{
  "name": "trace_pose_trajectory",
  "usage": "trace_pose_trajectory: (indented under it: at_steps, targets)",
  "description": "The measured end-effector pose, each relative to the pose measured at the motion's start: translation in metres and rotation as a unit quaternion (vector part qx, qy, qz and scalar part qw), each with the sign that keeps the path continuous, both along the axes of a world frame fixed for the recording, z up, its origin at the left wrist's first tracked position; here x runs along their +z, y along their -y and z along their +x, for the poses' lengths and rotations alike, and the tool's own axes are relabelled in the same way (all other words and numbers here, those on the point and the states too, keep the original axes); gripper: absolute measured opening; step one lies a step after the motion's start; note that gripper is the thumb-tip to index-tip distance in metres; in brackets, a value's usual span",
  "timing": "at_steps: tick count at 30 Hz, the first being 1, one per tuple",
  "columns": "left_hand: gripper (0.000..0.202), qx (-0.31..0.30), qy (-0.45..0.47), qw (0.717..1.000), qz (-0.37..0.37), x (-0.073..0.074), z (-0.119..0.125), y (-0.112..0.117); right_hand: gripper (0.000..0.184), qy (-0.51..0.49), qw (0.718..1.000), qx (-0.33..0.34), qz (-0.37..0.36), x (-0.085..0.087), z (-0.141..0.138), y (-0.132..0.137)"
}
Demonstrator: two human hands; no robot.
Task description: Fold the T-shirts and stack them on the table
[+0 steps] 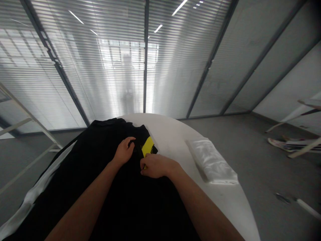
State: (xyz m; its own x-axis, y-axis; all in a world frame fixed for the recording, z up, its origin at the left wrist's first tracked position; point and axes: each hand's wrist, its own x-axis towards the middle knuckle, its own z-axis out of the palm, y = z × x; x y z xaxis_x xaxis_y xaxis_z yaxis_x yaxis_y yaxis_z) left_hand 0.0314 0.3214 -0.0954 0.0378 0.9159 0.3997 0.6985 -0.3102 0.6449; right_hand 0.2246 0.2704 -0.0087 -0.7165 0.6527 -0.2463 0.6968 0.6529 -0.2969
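A large black garment (100, 144) lies spread over the left and near part of a round white table (173, 130). Near its right edge is a bright yellow patch (147, 146) with small dark marks. My left hand (124, 151) is curled on the black cloth left of the patch, with fabric between thumb and forefinger. Just below the yellow area, my right hand (157, 165) is closed on the garment's cloth, fingers pointing left. The exact fold in each hand is dark and hard to make out. A white strip (37, 192) runs along the garment's left side.
To the right on the table lies a folded, shiny white packet (213, 160). A pale frame (30, 117) stands on the left. At the right are a rack leg (306, 147) and striped cloth (296, 145) near the floor. Glass panels with blinds (170, 67) rise behind the table.
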Motion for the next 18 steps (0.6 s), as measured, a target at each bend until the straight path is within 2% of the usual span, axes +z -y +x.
trace_pose_trajectory:
  at_steps: [7, 11, 15, 18]
  targets:
    - [0.043, 0.001, -0.04, 0.999, -0.011, -0.004, 0.0, -0.003, 0.02, -0.012, 1.0, -0.012, 0.004, -0.004, 0.003, -0.005]
    - [0.049, 0.0, -0.066, 0.997, -0.041, -0.004, 0.001, -0.003, 0.012, -0.046, 0.999, -0.001, 0.02, -0.009, 0.007, -0.008]
    - [0.045, 0.009, -0.024, 0.997, -0.068, 0.002, 0.003, -0.002, 0.016, -0.094, 0.995, 0.0, 0.025, -0.008, 0.009, -0.01]
    - [0.044, 0.013, 0.046, 0.996, -0.079, 0.017, 0.0, -0.006, 0.019, -0.174, 0.985, -0.009, 0.009, -0.004, 0.009, -0.008]
